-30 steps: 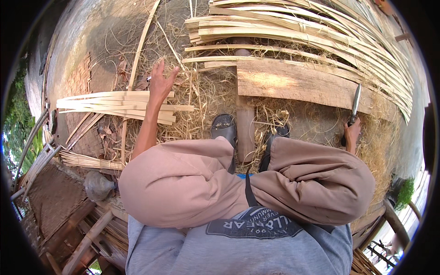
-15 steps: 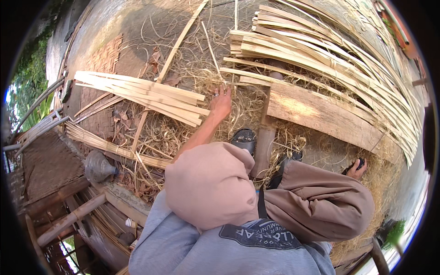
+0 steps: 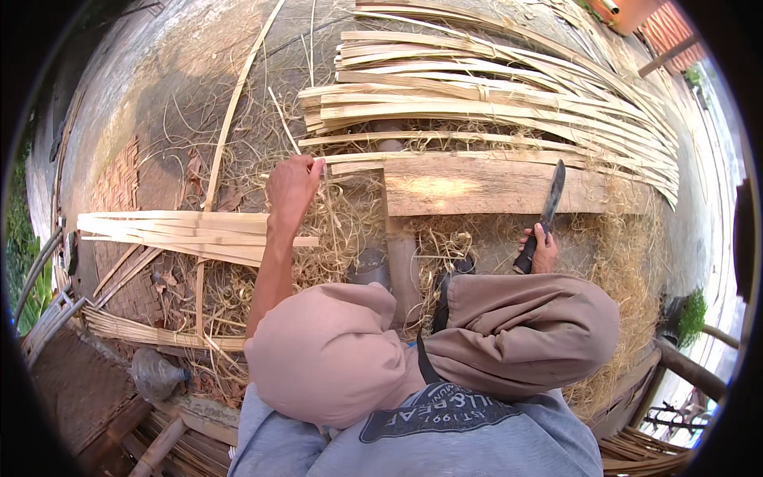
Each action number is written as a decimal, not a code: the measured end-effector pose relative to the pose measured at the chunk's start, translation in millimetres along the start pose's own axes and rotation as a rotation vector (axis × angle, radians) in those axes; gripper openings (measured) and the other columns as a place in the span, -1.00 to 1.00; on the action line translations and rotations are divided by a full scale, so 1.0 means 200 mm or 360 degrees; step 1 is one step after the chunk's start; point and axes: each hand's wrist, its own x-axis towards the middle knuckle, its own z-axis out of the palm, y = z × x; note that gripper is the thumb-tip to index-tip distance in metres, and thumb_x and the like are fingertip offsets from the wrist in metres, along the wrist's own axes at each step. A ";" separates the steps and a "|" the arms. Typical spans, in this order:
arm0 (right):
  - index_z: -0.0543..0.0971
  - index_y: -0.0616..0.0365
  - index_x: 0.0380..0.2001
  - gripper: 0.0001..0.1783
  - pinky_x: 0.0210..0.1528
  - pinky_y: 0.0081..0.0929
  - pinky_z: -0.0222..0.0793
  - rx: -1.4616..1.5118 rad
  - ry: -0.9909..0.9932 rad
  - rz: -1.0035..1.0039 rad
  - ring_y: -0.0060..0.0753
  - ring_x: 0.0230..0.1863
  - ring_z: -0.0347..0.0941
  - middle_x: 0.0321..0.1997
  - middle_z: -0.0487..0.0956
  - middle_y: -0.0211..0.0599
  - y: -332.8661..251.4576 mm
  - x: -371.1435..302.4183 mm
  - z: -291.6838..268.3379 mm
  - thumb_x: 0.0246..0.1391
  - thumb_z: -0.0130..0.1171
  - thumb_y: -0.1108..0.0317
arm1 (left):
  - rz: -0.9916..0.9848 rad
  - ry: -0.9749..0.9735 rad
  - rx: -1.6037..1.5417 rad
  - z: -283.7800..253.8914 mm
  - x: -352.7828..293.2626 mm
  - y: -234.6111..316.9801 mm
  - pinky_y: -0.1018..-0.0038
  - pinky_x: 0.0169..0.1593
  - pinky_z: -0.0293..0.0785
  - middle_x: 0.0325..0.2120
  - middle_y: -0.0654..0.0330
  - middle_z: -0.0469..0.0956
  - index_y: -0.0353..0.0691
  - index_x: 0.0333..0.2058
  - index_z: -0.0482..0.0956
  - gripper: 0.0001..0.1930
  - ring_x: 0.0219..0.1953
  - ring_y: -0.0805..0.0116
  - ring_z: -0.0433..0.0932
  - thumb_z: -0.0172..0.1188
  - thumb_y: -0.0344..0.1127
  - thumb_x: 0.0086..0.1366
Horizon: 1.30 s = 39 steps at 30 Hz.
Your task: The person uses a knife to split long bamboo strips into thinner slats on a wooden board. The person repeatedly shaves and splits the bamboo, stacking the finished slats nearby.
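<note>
My left hand (image 3: 289,191) is reaching forward, its fingers closed at the near-left end of a pale bamboo strip (image 3: 350,158). That strip runs right along the far edge of a wooden board (image 3: 493,187). In my right hand (image 3: 544,255) is a large knife (image 3: 551,195), gripped by its black handle. Its dark blade points up and away, over the right part of the board. Beyond the board lies a wide row of split bamboo strips (image 3: 445,110). A smaller bundle of strips (image 3: 183,228) rests left of my left forearm.
Curly bamboo shavings (image 3: 334,238) cover the ground around my feet. A round post (image 3: 401,270) lies under the board, between my knees. At the left are a woven mat (image 3: 119,187), a clear plastic bottle (image 3: 157,374) and more strips (image 3: 151,327). A long strip (image 3: 238,95) slants across the ground.
My view has swung to the right. My right hand has come up from beside my right knee, and the knife blade now shows. The left fingers have closed at the strip's end.
</note>
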 end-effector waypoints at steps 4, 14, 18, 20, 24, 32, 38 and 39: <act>0.57 0.22 -0.02 -0.60 -0.53 -0.46 0.52 0.0374 -0.0135 0.0229 -0.43 -0.47 0.55 -0.26 0.64 -0.17 0.05 -0.02 0.02 0.34 0.24 0.10 | 0.1041 0.0503 -0.0213 0.26 0.34 0.15 0.19 -0.09 0.52 -0.28 0.15 0.66 -0.17 -0.27 0.69 -0.80 -0.18 0.07 0.64 0.26 -0.17 0.37; 0.53 0.16 -0.05 -0.60 -0.50 -0.54 0.51 0.0190 -0.0198 0.0243 -0.54 -0.52 0.55 -0.37 0.61 -0.30 0.01 -0.11 0.06 0.36 0.20 0.03 | 0.0910 0.0191 0.0160 0.66 0.50 0.20 0.11 -0.10 0.50 -0.22 0.07 0.54 -0.20 -0.29 0.64 -0.76 -0.21 -0.06 0.60 0.32 -0.13 0.31; 0.52 0.15 -0.07 -0.61 -0.51 -0.55 0.51 0.0185 -0.0140 0.0206 -0.54 -0.53 0.54 -0.41 0.60 -0.33 0.03 -0.12 0.05 0.37 0.19 0.03 | 0.0797 0.0253 0.0068 0.68 0.52 0.19 0.07 -0.11 0.48 -0.17 0.07 0.52 -0.18 -0.14 0.45 -0.66 -0.13 -0.07 0.56 0.33 -0.10 0.32; 0.52 0.15 -0.07 -0.62 -0.52 -0.54 0.51 0.0201 -0.0194 0.0208 -0.54 -0.54 0.53 -0.42 0.60 -0.33 0.03 -0.10 0.11 0.37 0.18 0.03 | 0.0889 0.0464 0.0201 0.68 0.56 0.05 0.05 -0.03 0.43 -0.19 0.07 0.54 -0.18 -0.06 0.49 -0.65 -0.10 -0.04 0.53 0.33 -0.11 0.33; 0.53 0.14 -0.09 -0.64 -0.54 -0.52 0.51 0.0189 -0.0175 0.0188 -0.52 -0.55 0.53 -0.43 0.60 -0.32 0.07 -0.07 0.07 0.36 0.19 0.04 | 0.0855 0.0280 0.0203 0.59 0.55 0.08 0.07 0.04 0.38 -0.24 0.10 0.56 -0.13 -0.17 0.60 -0.71 0.00 0.01 0.50 0.33 -0.07 0.30; 0.54 0.11 -0.10 -0.69 -0.53 -0.53 0.48 0.0197 -0.0171 0.0195 -0.51 -0.53 0.52 -0.40 0.60 -0.31 0.10 -0.06 0.09 0.37 0.20 0.09 | 0.1332 0.0998 -0.0060 -0.08 0.58 0.35 0.48 -0.57 0.51 -0.30 0.39 0.59 0.13 -0.11 0.70 -0.83 -0.58 0.48 0.53 0.26 -0.07 0.40; 0.51 0.07 -0.12 -0.71 -0.53 -0.47 0.48 0.0377 0.0025 0.0122 -0.46 -0.53 0.50 -0.39 0.57 -0.33 0.19 -0.10 0.12 0.37 0.20 0.08 | 0.0904 0.0345 -0.0458 0.13 0.27 0.38 0.32 -0.14 0.62 -0.23 0.18 0.62 0.06 0.09 0.68 -0.63 -0.26 0.34 0.60 0.31 -0.05 0.36; 0.51 0.07 -0.13 -0.71 -0.53 -0.46 0.48 0.0439 0.0101 0.0129 -0.45 -0.53 0.51 -0.39 0.57 -0.33 0.21 -0.10 0.10 0.37 0.20 0.08 | 0.0960 0.0301 -0.0527 0.23 0.17 0.40 0.32 -0.09 0.62 -0.22 0.11 0.61 -0.07 0.08 0.67 -0.58 -0.22 0.26 0.62 0.34 -0.03 0.33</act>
